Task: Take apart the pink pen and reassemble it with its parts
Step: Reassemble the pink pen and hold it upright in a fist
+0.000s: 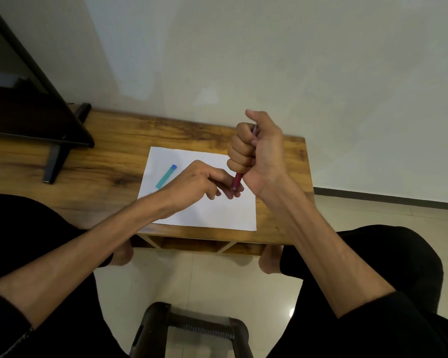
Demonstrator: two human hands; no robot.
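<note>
Risked dropping a small tip part off the white paper [212, 215], right hand [256, 148] fisting pink pen [237, 180], left hand [202, 180] fingertips pinching its lower end.

head camera | on the person's head | looks forward and down | close above the table [109, 161] | one view only

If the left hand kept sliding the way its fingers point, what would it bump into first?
The left hand points right, toward the tip end of the pink pen. Its fingers are already at that tip, so next it would probably meet the right hand gripping the pen, though depth is unclear.
</note>
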